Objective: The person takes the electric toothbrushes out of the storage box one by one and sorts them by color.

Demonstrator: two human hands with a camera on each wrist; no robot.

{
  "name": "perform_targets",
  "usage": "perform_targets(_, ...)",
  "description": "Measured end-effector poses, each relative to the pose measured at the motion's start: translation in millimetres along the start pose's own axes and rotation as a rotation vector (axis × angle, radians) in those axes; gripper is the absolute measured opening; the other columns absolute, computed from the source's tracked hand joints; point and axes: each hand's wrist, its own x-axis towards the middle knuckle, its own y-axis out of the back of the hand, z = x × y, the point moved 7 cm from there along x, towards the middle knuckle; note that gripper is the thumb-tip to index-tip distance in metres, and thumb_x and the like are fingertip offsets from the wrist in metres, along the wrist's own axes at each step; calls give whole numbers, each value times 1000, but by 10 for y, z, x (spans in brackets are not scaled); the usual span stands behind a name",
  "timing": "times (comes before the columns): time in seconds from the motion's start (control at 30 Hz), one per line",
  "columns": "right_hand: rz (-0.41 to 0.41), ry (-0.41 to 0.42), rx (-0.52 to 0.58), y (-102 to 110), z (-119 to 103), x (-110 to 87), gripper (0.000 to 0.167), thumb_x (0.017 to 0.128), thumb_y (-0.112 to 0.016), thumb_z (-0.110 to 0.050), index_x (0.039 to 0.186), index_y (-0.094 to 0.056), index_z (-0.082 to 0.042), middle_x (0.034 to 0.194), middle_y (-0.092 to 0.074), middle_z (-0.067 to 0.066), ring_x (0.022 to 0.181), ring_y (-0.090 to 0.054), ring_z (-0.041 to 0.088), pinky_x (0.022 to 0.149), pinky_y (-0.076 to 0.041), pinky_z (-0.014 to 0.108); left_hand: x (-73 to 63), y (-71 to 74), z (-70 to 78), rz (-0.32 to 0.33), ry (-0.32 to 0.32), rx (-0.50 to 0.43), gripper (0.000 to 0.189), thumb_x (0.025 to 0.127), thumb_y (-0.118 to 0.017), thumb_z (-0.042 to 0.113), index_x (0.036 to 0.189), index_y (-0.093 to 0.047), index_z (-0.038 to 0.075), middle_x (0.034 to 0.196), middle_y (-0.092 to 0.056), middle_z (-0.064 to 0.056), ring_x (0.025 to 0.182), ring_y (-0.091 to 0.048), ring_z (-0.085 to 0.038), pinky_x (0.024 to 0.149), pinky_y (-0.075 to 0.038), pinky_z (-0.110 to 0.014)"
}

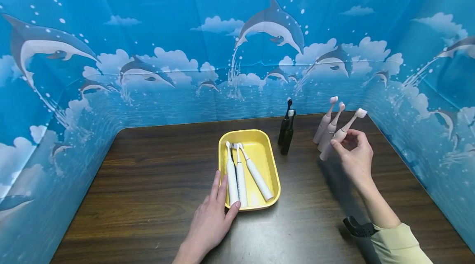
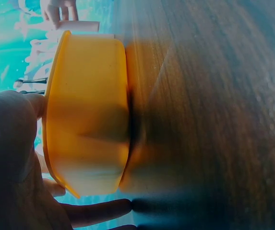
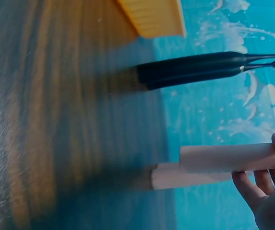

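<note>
My right hand (image 1: 356, 154) pinches a pale pink electric toothbrush (image 1: 335, 138) between thumb and fingers. In the right wrist view this toothbrush (image 3: 223, 159) has its base slightly off the table. Two more pink toothbrushes (image 1: 321, 128) stand upright just behind it. With fingers extended, my left hand (image 1: 209, 222) touches the near left corner of a yellow tray (image 1: 274, 169). Its thumb lies over the rim in the left wrist view. Several toothbrushes lie in the tray: white ones (image 1: 256, 177) on top, with a dark one (image 1: 232, 154) mostly hidden among them.
Two black toothbrushes (image 1: 285, 134) stand upright between the tray and the pink ones. A dolphin-print blue backdrop (image 1: 208, 90) rises along the back and both sides of the dark wooden table (image 1: 159, 189).
</note>
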Motion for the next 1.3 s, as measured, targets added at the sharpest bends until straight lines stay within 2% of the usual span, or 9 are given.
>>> perform_targets(0.33,47,-34,-47,-54,227,33,41,88,-77,1,122,-57,8,110,-65,17,90,-53,-8,77,-42,10,1,5,0,15,-11,-1,75,102,-58,48,161,-32,11,171,-15,-7,109,-64,-44,81,-52,-60)
perform_targets(0.8,22,-42,-52,-148,346,31,42,88,-77,3,123,-54,9,113,-64,20,91,-51,-12,78,-43,4,6,10,9,7,-3,-13,74,102,-58,48,161,-33,10,171,-15,-7,109,-64,-45,81,-52,-61)
perform_targets(1.17,-18,-40,-44,-223,327,67,47,90,-73,4,131,-50,9,123,-61,21,100,-55,4,80,-45,5,6,5,2,2,5,-16,75,102,-58,48,161,-33,10,171,-14,-7,112,-62,-45,81,-52,-62)
perform_targets(1.3,31,-55,1,-204,299,57,57,89,-77,0,136,-46,6,127,-54,14,103,-54,5,85,-47,10,12,-1,1,-5,8,-13,75,102,-57,49,161,-32,10,171,-13,-7,112,-62,-44,81,-52,-62)
